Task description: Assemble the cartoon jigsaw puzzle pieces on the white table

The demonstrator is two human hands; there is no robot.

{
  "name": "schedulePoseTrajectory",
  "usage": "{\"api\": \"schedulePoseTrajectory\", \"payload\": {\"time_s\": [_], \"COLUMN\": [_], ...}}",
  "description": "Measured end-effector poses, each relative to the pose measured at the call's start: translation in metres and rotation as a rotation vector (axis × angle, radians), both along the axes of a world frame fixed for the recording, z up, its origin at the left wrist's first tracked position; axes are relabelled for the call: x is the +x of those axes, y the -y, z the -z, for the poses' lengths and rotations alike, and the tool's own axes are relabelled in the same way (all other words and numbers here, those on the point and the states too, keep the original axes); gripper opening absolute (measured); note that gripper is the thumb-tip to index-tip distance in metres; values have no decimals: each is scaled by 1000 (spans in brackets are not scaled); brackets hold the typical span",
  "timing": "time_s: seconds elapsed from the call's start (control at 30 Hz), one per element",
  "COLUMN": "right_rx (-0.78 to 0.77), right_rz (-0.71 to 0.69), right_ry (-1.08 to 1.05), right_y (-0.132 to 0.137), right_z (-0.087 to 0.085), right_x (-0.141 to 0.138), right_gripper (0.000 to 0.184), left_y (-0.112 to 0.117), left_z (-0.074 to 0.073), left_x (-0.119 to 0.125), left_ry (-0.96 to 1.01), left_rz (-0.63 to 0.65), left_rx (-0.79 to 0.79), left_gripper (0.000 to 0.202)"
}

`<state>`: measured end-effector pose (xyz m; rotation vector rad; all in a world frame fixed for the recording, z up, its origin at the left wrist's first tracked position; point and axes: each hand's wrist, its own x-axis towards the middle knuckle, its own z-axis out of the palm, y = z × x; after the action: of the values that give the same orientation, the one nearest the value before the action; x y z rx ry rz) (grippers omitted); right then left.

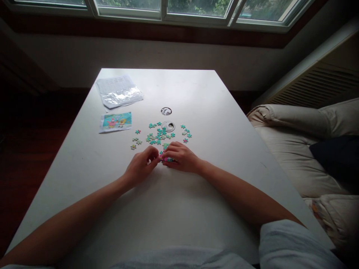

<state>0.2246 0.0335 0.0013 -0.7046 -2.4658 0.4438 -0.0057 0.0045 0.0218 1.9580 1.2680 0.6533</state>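
Both my hands meet on the white table (179, 209) over a small joined cluster of puzzle pieces (167, 159), pink and teal. My left hand (141, 166) pinches the cluster's left edge with curled fingers. My right hand (181, 156) lies over its right side, fingers bent and pressing on it. Just beyond my fingers, several loose teal puzzle pieces (157, 136) lie scattered. Most of the cluster is hidden under my fingers.
A cartoon reference picture (116, 121) lies at the left, with a clear plastic bag on a printed sheet (119, 91) behind it. Two small round lids (167, 126) sit past the pieces. A beige couch (303, 149) stands right of the table. Windows line the far wall.
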Motion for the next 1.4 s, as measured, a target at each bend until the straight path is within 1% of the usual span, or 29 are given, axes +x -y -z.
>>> {"api": "schedulePoseTrajectory", "payload": {"time_s": [0.17,0.27,0.33,0.4,0.47,0.5,0.57,0.67,0.83,1.0,1.07,1.17,1.23,1.33,1.4], "right_rx": [62,72,70,61,45,37,23,12,12,-5,-10,-13,-11,-4,-4], "right_rz": [27,66,114,166,205,218,232,234,243,254,254,258,273,315,344], "right_ry": [19,14,1,-19,-35,-42,-55,-68,-74,-75,-77,-67,-51,-33,-31], "right_y": [1,1,-1,-2,-5,-6,-8,-10,-10,-11,-12,-12,-12,-13,-14], "right_z": [2,2,3,3,4,5,6,7,7,7,7,7,7,8,9], "right_x": [0,1,3,6,9,10,12,13,13,13,13,13,14,15,16], "right_gripper": [20,17,16,15,14,14,14,14,15,16,15,14,13,13,12], "left_y": [1,-5,-14,-27,-39,-44,-50,-50,-46,-47,-50,-55,-57,-58,-58], "left_z": [2,-1,-6,-12,-17,-19,-22,-26,-28,-27,-26,-24,-23,-21,-20], "left_x": [3,-2,-12,-27,-43,-50,-60,-65,-62,-61,-63,-67,-69,-70,-70], "left_ry": [27,-30,-150,-346,-563,-649,-760,-838,-862,-872,-860,-802,-759,-715,-694], "left_rz": [-27,-13,9,57,52,51,38,30,11,22,21,15,37,88,96], "left_rx": [-42,-4,81,231,323,327,317,287,299,323,296,201,145,126,122], "left_gripper": [14,13,14,18,21,23,26,26,22,20,18,15,13,10,10]}}
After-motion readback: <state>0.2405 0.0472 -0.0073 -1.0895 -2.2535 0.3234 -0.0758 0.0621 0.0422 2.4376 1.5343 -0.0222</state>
